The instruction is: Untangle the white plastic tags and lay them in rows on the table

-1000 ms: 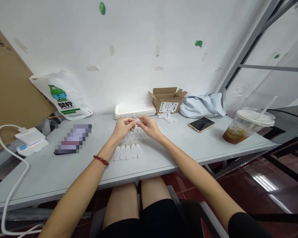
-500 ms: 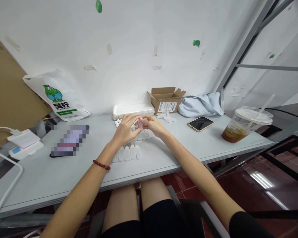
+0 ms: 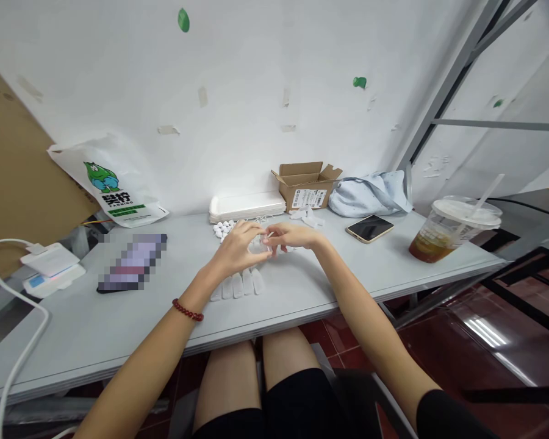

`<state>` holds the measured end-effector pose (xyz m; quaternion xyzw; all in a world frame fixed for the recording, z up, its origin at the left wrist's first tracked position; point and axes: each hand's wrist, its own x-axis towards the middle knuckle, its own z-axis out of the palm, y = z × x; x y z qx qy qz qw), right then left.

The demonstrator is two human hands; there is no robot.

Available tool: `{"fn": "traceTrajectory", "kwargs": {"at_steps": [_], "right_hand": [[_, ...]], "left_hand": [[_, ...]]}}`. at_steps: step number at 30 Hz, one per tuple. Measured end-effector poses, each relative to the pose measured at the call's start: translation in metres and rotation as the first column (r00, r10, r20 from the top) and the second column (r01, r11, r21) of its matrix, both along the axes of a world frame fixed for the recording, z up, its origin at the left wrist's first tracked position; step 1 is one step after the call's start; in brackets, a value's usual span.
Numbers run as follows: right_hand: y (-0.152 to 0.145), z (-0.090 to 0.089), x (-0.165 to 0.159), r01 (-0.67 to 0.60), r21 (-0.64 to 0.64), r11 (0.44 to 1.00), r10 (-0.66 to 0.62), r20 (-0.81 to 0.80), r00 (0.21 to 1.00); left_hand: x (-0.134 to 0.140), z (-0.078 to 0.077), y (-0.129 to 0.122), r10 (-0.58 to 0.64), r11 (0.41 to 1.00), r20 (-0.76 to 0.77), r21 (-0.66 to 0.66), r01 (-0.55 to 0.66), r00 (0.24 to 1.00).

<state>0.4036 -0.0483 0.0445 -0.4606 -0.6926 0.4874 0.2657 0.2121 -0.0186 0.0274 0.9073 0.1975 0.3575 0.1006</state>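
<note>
My left hand (image 3: 238, 247), with a red bead bracelet at the wrist, curves its fingers and thumb around a small translucent white plastic piece (image 3: 257, 245). From the other side, the bent fingers of my right hand (image 3: 293, 235) close on the same piece, hiding part of it. Several flat translucent plastic pieces (image 3: 238, 286) with rounded ends lie in a row just in front of my left hand. Behind that hand is a cluster of small white round parts (image 3: 221, 229), some with thin white cords.
A stack of white trays (image 3: 247, 207) and an open cardboard box (image 3: 307, 183) stand by the wall. More loose translucent pieces (image 3: 308, 216) lie before the box. Rightward are a pale cloth bag (image 3: 370, 195), a phone (image 3: 370, 228) and an iced drink cup (image 3: 452, 228). Another phone (image 3: 130, 262) lies left.
My hands have shifted slightly right and lower around the plastic piece. My right hand has turned more palm-down, and the white round parts behind my left hand show more.
</note>
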Motion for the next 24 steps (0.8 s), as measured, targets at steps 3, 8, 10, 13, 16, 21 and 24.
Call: {"fn": "traceTrajectory", "kwargs": {"at_steps": [3,8,10,13,16,21,24], "right_hand": [[-0.004,0.005,0.008,-0.124,-0.114,0.986,0.133,0.075,0.988],[-0.005,0.007,0.012,-0.319,-0.328,0.889,0.387,0.168,0.907],[-0.003,0.006,0.011,-0.359,-0.369,0.857,0.449,0.195,0.872],[-0.002,0.004,0.009,-0.375,-0.396,0.838,0.482,0.215,0.849],[0.001,0.000,0.008,-0.386,-0.398,0.832,0.491,0.206,0.846],[0.006,-0.006,0.006,-0.396,-0.403,0.825,0.497,0.186,0.847],[0.007,-0.008,0.005,-0.394,-0.403,0.826,0.494,0.182,0.850]], "left_hand": [[0.001,0.006,-0.012,-0.079,0.995,-0.114,-0.074,0.071,0.990],[0.000,0.017,-0.031,-0.105,0.980,-0.335,-0.194,0.041,0.936],[-0.001,0.019,-0.035,-0.104,0.978,-0.415,-0.210,0.015,0.904],[0.000,0.021,-0.036,-0.106,0.972,-0.487,-0.233,-0.012,0.867],[0.001,0.021,-0.036,-0.088,0.967,-0.535,-0.248,-0.057,0.840],[0.002,0.020,-0.037,-0.065,0.959,-0.594,-0.259,-0.114,0.801],[0.001,0.020,-0.036,-0.066,0.951,-0.602,-0.279,-0.133,0.796]]}}
